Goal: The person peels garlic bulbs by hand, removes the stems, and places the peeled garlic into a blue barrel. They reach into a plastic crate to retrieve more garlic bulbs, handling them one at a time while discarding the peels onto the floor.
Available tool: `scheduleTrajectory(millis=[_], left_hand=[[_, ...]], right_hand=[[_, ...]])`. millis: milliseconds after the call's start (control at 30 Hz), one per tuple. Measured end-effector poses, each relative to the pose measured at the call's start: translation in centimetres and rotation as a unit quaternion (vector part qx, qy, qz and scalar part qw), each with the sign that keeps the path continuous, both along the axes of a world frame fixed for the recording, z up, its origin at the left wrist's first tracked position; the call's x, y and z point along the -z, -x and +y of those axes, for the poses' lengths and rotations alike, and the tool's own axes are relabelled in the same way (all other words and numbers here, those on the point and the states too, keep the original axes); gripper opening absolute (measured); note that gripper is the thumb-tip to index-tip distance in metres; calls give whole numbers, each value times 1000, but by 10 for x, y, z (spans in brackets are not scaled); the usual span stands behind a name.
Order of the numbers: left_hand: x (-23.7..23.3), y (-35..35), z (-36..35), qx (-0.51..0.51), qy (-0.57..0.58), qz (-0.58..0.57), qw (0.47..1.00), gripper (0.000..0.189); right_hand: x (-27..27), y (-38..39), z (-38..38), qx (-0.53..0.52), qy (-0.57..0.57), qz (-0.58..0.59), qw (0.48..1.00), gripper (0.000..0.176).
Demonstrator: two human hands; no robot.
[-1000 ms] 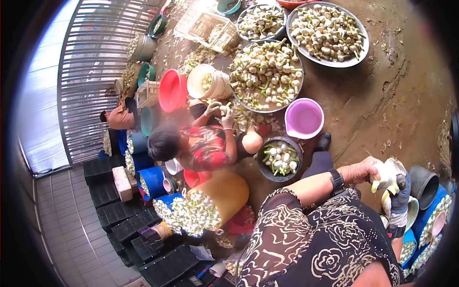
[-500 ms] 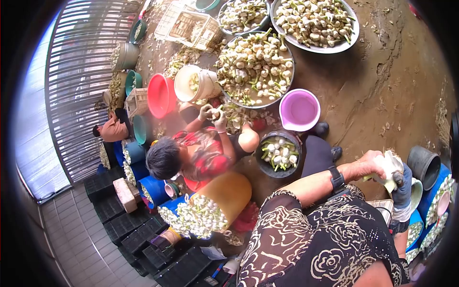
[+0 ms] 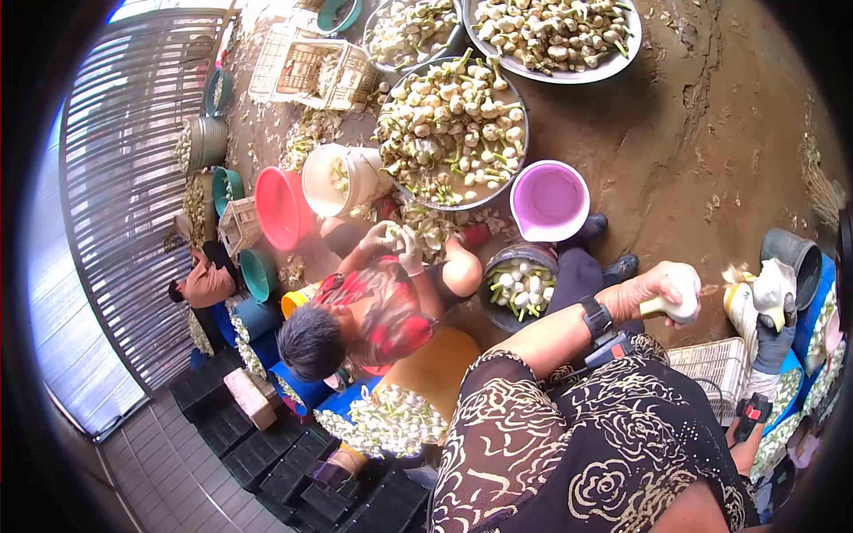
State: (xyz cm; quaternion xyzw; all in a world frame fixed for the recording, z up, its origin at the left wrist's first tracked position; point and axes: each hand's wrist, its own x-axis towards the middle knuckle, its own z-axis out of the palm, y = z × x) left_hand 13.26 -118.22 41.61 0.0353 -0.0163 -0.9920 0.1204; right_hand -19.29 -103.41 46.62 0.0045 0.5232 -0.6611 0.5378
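My left hand (image 3: 668, 290), bare with a dark watch strap at the wrist, is closed around a white garlic bulb (image 3: 684, 298) whose pale stem points left. To its right, my right hand (image 3: 775, 342) wears a grey glove. Its fingers grip another white, bulb-shaped garlic (image 3: 776, 286) with a greenish stem end at the bottom. The two hands are apart. Below and between them stands a white plastic crate (image 3: 711, 362). A dark bucket (image 3: 517, 298) by my leg holds garlic bulbs with green stems.
A purple basin (image 3: 550, 202) stands beyond my knee. Large pans of untrimmed garlic (image 3: 453, 124) stand farther off. A co-worker in a red top (image 3: 382, 306) sits at left, handling garlic. Black crates (image 3: 293, 466) line the lower left; a dark bucket (image 3: 793, 258) and blue barrels stand at right.
My hands were together on a white garlic; now they have separated, left hand leftward and right hand rightward, each with a white garlic. The view has shifted slightly.
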Motion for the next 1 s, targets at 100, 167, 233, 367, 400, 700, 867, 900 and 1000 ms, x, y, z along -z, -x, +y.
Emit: scheduleTrajectory(millis=[100, 167, 233, 367, 400, 700, 867, 900, 1000], left_hand=[[7, -3, -17, -46, -87, 46, 994, 52], [7, -3, -33, -67, -109, 51, 990, 57], [3, -4, -48, -91, -119, 84, 985, 54], [-1, -3, -70, -105, -99, 62, 988, 57], [-1, -3, -74, -112, -87, 24, 990, 58], [-2, 45, -41, -134, 223, -367, 893, 58], [14, 50, -21, -150, 179, -313, 921, 47], [22, 51, -20, -166, 112, -273, 941, 38], [34, 50, -22, -161, 27, -229, 960, 30]], right_hand=[[-16, 5, -16, 1, 39, -17, 999, 31], [-8, 16, -3, -20, 103, -37, 994, 33], [22, 15, 21, 122, -85, 205, 968, 36], [53, 0, -5, -261, -340, 429, 795, 47], [62, -10, -5, -293, -262, 590, 705, 50], [-12, -167, -100, -330, -82, 61, 938, 42], [2, -168, -92, -318, -183, 71, 927, 29], [1, -169, -92, -319, -185, 69, 927, 29], [1, -170, -91, -301, -154, 59, 939, 23]])
